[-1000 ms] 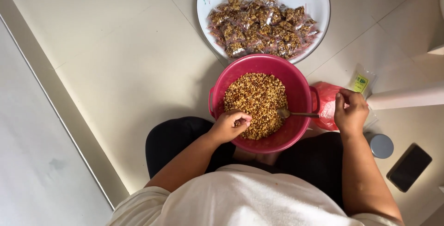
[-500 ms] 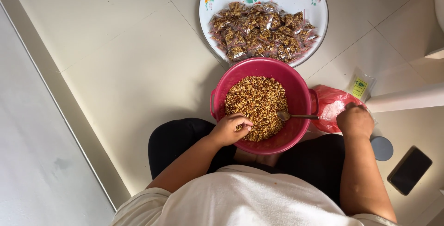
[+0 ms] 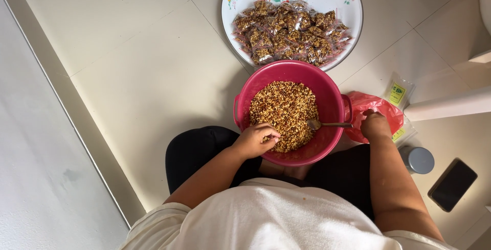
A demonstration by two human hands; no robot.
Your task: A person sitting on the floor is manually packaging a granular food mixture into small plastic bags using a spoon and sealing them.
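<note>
Two hands work at the pink bowl (image 3: 335, 107) on the floor. Left hand (image 3: 255, 140) has its fingers curled into the loose, crumbly nut mix (image 3: 282, 107), which spills easily. Right hand (image 3: 375, 125) presses on the soft red bag (image 3: 387, 113), grip unclear; the spoon (image 3: 327, 124) rests inside the bowl.

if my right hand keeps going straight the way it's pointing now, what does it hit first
Probably the red plastic bag. The right hand points up the picture, away from the body, knuckles already at or on that bag beside the pink bowl; whether they touch is unclear.

Left hand (image 3: 257, 140) curled, right hand (image 3: 375, 125) fisted
</note>
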